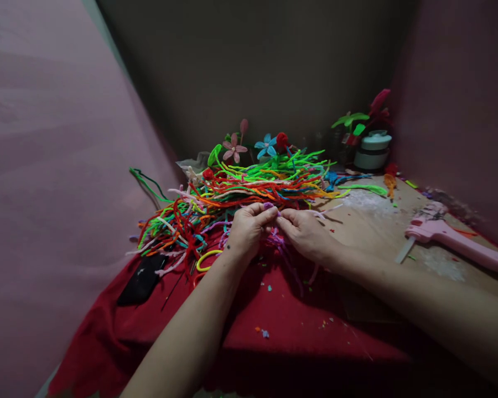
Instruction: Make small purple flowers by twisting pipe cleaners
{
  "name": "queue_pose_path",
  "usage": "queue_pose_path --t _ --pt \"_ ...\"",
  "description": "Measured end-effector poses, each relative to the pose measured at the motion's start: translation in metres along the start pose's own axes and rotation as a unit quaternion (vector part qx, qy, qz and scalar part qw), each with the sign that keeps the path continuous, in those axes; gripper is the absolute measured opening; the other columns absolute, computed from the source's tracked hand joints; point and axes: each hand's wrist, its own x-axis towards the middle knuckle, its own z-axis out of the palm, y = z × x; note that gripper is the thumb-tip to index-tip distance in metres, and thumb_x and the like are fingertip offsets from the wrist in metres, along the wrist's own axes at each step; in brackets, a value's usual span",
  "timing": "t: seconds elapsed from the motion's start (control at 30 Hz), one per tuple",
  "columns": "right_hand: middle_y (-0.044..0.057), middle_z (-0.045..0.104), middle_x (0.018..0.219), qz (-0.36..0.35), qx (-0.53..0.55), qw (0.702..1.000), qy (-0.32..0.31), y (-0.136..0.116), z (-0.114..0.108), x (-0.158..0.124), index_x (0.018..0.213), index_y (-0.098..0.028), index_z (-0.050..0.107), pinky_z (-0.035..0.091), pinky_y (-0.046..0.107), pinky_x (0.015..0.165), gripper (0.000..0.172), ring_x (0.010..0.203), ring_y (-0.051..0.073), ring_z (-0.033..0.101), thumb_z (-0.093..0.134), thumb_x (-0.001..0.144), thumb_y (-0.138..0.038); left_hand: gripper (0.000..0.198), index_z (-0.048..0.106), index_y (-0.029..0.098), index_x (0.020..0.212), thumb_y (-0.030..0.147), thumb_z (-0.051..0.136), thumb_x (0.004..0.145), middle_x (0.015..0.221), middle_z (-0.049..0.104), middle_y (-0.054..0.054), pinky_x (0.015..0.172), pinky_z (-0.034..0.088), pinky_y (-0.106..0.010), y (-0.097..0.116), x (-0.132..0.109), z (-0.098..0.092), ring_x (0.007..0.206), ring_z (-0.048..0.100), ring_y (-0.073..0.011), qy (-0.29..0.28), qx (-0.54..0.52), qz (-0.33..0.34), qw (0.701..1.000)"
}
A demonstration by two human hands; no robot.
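My left hand (249,228) and my right hand (305,231) meet at the middle of the table, fingers pinched together on a small purple pipe-cleaner piece (268,206). More purple strands (283,247) hang below the hands onto the red cloth (299,326). Just behind the hands lies a big heap of coloured pipe cleaners (249,190) in green, orange, red and white. A yellow loop (207,258) lies beside my left wrist.
Finished pipe-cleaner flowers (251,146) stand behind the heap. A pink glue gun (448,235) lies at the right on the brown board (382,221). A round white container (372,150) with plants stands back right. A black object (143,279) lies left. Walls close in all around.
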Motion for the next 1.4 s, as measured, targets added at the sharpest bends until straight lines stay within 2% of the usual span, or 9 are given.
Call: queue_pose_path --t 0.1,0.3,0.4,0.5,0.77,1.03,1.13,1.33,1.4 --pt "0.000 0.049 0.059 -0.018 -0.043 0.999 0.007 -0.002 -0.001 0.000 0.063 -0.017 0.050 0.027 0.026 0.055 0.023 0.055 0.011 0.039 0.040 0.083 -0.020 0.027 0.052 0.014 0.066 0.030 0.073 0.059 0.044 0.044 0.007 0.033 0.020 -0.015 0.003 -0.001 -0.001 0.033 0.033 -0.0023 -0.007 0.012 -0.008 1.000" --pt "-0.002 0.046 0.056 0.016 0.106 0.994 -0.028 0.000 -0.005 0.001 0.062 -0.016 0.054 0.027 0.024 0.052 0.027 0.051 0.010 0.037 0.041 0.083 -0.028 0.021 0.054 0.015 0.074 0.030 0.066 0.067 0.048 0.049 0.006 0.034 0.024 -0.015 0.007 -0.004 0.001 0.036 0.038 -0.0033 -0.023 0.039 0.049 0.998" --pt "-0.003 0.043 0.054 0.031 0.129 0.990 -0.055 0.004 -0.007 0.003 0.064 -0.015 0.057 0.025 0.024 0.050 0.030 0.050 0.009 0.034 0.045 0.081 -0.036 0.019 0.053 0.013 0.069 0.028 0.065 0.067 0.049 0.051 0.005 0.035 0.026 -0.015 0.010 -0.005 0.002 0.036 0.039 -0.0028 -0.004 0.083 0.069 0.994" --pt "-0.002 0.044 0.055 0.034 0.155 0.984 -0.080 0.007 -0.009 0.006 0.064 -0.014 0.058 0.025 0.024 0.050 0.032 0.051 0.009 0.034 0.048 0.080 -0.040 0.016 0.055 0.013 0.071 0.027 0.063 0.070 0.051 0.053 0.004 0.036 0.028 -0.015 0.012 -0.005 0.001 0.037 0.040 -0.0033 -0.014 0.109 0.085 0.990" --pt "-0.001 0.050 0.051 0.104 0.293 0.945 -0.102 0.008 -0.013 0.008 0.057 -0.014 0.058 0.031 0.025 0.051 0.022 0.048 0.009 0.041 0.059 0.069 -0.033 0.016 0.061 0.013 0.078 0.028 0.062 0.073 0.055 0.052 0.003 0.036 0.031 -0.017 0.021 -0.001 -0.014 0.039 0.042 -0.0043 -0.063 0.159 0.124 0.977" --pt "0.001 0.056 0.051 0.098 0.327 0.925 -0.166 0.015 -0.012 0.008 0.060 -0.014 0.061 0.033 0.026 0.052 0.020 0.046 0.010 0.046 0.060 0.071 -0.030 0.015 0.059 0.016 0.073 0.030 0.061 0.074 0.047 0.050 0.004 0.035 0.032 -0.017 0.027 -0.005 -0.018 0.036 0.043 -0.0065 -0.099 0.225 0.116 0.962" --pt "0.001 0.058 0.050 0.106 0.328 0.921 -0.181 0.015 -0.012 0.006 0.062 -0.013 0.063 0.035 0.026 0.053 0.018 0.046 0.011 0.048 0.060 0.070 -0.029 0.015 0.056 0.017 0.069 0.030 0.060 0.074 0.043 0.046 0.005 0.034 0.028 -0.017 0.026 -0.005 -0.018 0.033 0.039 -0.0059 -0.088 0.240 0.103 0.961" --pt "0.002 0.059 0.053 0.108 0.331 0.921 -0.175 0.013 -0.010 0.006 0.060 -0.013 0.062 0.035 0.026 0.053 0.023 0.048 0.010 0.048 0.061 0.070 -0.033 0.014 0.058 0.016 0.061 0.026 0.061 0.071 0.049 0.048 0.004 0.043 0.028 -0.017 0.022 -0.003 -0.018 0.044 0.039 -0.0050 -0.030 0.342 0.187 0.920" --pt "0.001 0.057 0.053 0.108 0.329 0.925 -0.159 0.012 -0.009 0.006 0.061 -0.013 0.063 0.035 0.026 0.053 0.022 0.049 0.010 0.047 0.062 0.069 -0.033 0.015 0.057 0.016 0.061 0.026 0.060 0.072 0.049 0.047 0.004 0.043 0.028 -0.017 0.022 -0.003 -0.016 0.044 0.038 -0.0050 -0.024 0.331 0.178 0.926"
